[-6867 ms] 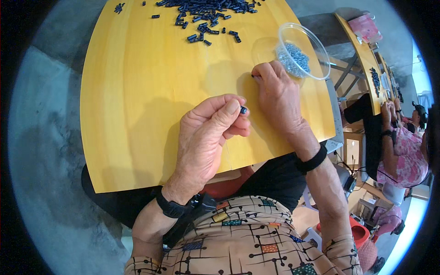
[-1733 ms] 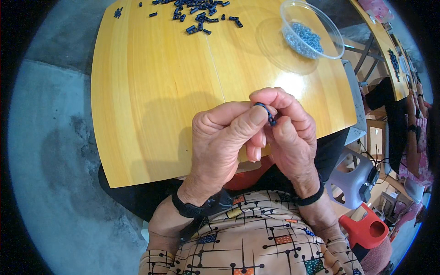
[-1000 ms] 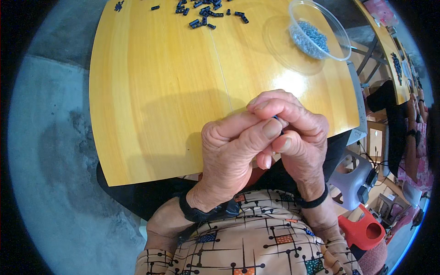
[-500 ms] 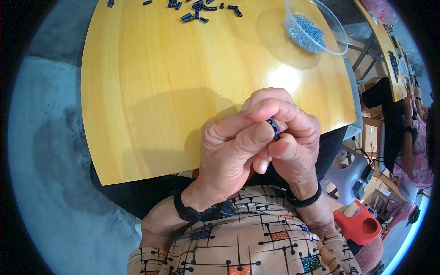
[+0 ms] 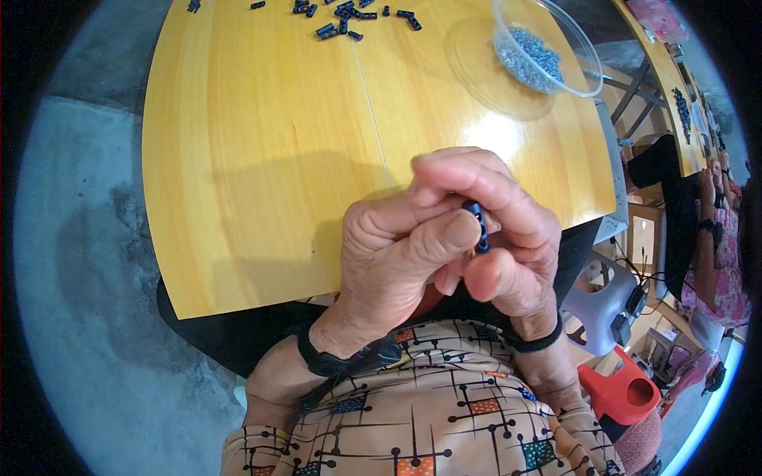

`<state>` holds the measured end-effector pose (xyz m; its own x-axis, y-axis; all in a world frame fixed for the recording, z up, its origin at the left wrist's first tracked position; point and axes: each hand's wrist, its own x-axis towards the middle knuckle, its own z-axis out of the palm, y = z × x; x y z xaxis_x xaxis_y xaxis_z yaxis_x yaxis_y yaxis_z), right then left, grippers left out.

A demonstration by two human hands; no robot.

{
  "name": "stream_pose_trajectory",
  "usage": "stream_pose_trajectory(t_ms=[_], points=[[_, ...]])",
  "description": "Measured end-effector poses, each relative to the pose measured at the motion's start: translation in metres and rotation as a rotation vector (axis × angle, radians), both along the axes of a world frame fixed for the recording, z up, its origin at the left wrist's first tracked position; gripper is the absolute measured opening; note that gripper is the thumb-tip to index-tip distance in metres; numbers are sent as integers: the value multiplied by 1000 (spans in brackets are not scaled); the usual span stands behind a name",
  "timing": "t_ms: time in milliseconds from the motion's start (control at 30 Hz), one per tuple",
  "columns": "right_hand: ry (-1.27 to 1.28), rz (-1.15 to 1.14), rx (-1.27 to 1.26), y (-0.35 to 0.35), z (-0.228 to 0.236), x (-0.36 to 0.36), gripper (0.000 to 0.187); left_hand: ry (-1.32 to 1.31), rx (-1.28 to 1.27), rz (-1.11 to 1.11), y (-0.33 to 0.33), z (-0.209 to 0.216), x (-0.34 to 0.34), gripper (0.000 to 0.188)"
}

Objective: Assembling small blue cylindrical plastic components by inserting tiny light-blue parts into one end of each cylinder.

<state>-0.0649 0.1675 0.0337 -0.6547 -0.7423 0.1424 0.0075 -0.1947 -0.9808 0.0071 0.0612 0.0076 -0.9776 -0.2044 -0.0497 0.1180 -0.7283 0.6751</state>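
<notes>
A small black plastic piece with holes along it (image 5: pixel 479 225) is held upright in front of my body, above the near edge of the table. My left hand (image 5: pixel 397 262) pinches it, with the thumb pressed against its side. Around its other side curl the fingers of my right hand (image 5: pixel 512 230). The right index finger is by the upper end, and the right thumb lies by the lower end. The inner fingertips of both hands are hidden, so anything else tucked there cannot be made out.
On the yellow wooden table (image 5: pixel 262 143), several similar black pieces (image 5: pixel 344 17) lie scattered at the far side. A clear plastic tub (image 5: pixel 587 79) of small silvery metal parts (image 5: pixel 530 59) stands far right. Beyond are red (image 5: pixel 619 389) and pale plastic stools (image 5: pixel 599 305) and another person's arm (image 5: pixel 706 198).
My right index finger and thumb have spread farther apart along the black piece, and more of it shows. My left hand has shifted slightly left and keeps its pinch.
</notes>
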Motion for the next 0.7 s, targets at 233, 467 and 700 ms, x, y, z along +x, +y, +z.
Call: stream_pose_trajectory(t_ms=[233, 467, 700], points=[[232, 43, -243, -7, -19, -9, 47, -28, -30, -14, 6, 1, 4, 29], [179, -64, -133, -5, -12, 0, 43, -53, 34, 44, 15, -4, 9, 30], [278, -99, -126, -8, -22, -4, 35, -92, 122, 57, 19, -3, 8, 22]])
